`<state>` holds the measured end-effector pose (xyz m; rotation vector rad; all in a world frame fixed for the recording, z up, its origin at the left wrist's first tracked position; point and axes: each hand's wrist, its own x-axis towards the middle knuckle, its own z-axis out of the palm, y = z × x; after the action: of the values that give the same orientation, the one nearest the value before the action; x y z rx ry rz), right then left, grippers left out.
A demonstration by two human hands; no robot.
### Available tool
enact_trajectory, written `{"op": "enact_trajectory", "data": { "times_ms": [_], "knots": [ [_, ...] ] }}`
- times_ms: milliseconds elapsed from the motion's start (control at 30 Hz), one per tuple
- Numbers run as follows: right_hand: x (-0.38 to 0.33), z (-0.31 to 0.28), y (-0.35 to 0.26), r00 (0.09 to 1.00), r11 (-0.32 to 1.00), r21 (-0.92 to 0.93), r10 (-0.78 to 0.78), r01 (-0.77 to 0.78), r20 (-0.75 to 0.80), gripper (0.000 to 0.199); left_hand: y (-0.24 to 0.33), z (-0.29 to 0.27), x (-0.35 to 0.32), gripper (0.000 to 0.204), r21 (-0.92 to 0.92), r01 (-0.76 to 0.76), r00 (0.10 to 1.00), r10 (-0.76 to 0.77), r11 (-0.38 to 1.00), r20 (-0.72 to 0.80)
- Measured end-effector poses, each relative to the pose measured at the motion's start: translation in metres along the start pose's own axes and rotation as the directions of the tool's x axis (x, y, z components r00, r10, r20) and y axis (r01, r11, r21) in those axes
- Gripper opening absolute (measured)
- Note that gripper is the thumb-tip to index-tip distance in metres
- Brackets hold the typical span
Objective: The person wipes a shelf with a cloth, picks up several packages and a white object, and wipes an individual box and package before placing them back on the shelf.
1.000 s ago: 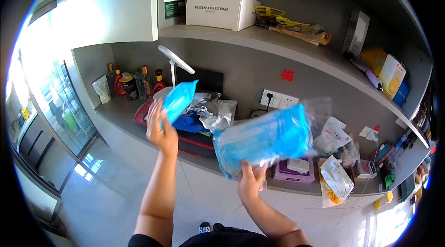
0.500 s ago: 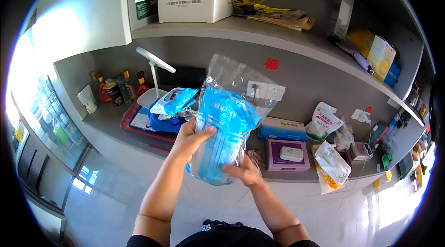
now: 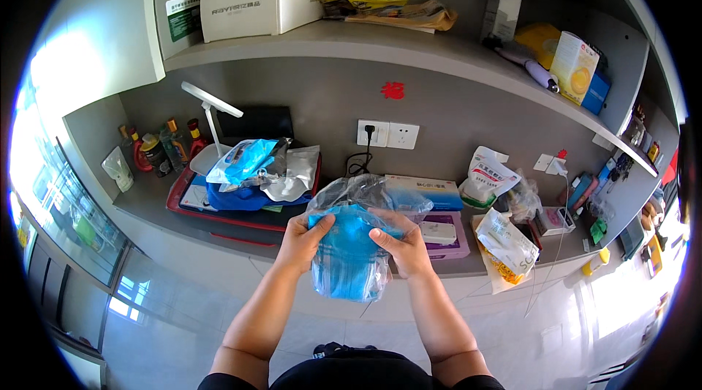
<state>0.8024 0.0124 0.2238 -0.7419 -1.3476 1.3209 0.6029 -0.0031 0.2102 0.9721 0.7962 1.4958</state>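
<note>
**Head view: left hand (image 3: 296, 246) and right hand (image 3: 411, 249) clamped on a clear plastic bag (image 3: 349, 262)**

At the far left of the counter (image 3: 140, 201), bottles (image 3: 159, 154) stand in a group in the corner. Next comes a white lamp (image 3: 212, 100), its head tilted, and then a pile on a red-edged tray (image 3: 174, 195). On that pile, a blue packet (image 3: 248, 159) lies beside a silver pouch (image 3: 298, 169).

The left forearm rises from the lower edge, leaning inward to the right. The left hand grips the left side of the bag, thumb flat across the front and pointing up and inward; its other fingers are mostly hidden behind. The bag hangs roughly upright between the two hands, in front of the counter's edge, its blue contents packed low and loose clear plastic spreading above them (mostly toward the right). The right forearm leans inward to the left, nearly mirroring the other. The right hand is closed on the bag's right side, thumb pressed on the front; how its lower fingers sit behind the plastic cannot be told.

Just beyond the right hand are a blue-and-white box (image 3: 431, 191) and a purple box (image 3: 455, 242). Farther right lie a white bag (image 3: 488, 176) and a white packet (image 3: 506, 242).
</note>
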Motion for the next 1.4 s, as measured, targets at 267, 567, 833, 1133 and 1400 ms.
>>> {"op": "enact_trajectory", "data": {
  "times_ms": [267,567,833,1133,1400],
  "knots": [
    [0.006,-0.038,-0.015,0.957,0.953,-0.3,0.037,0.053,0.287,0.032,0.023,-0.019,-0.003,0.015,0.156,0.084,0.975,-0.114,0.984,0.19],
    [0.016,-0.05,-0.018,0.863,0.99,-0.121,0.127,-0.078,0.489,0.038,0.033,-0.045,0.007,0.023,0.181,0.112,0.801,-0.196,0.977,0.565],
    [0.026,-0.069,-0.001,0.747,0.881,0.277,0.121,-0.385,0.653,0.034,0.028,-0.041,0.009,0.028,0.442,-0.009,0.89,-0.194,0.897,0.412],
    [0.008,-0.038,0.004,0.847,0.895,-0.435,0.306,-0.1,0.435,0.046,0.033,-0.045,0.015,0.019,-0.08,0.115,0.809,-0.047,0.99,0.586],
    [0.003,-0.033,0.009,0.942,0.889,-0.451,0.216,-0.08,0.258,0.029,0.03,-0.027,-0.004,0.106,0.139,-0.074,0.975,0.042,0.987,0.218]
  ]
}}
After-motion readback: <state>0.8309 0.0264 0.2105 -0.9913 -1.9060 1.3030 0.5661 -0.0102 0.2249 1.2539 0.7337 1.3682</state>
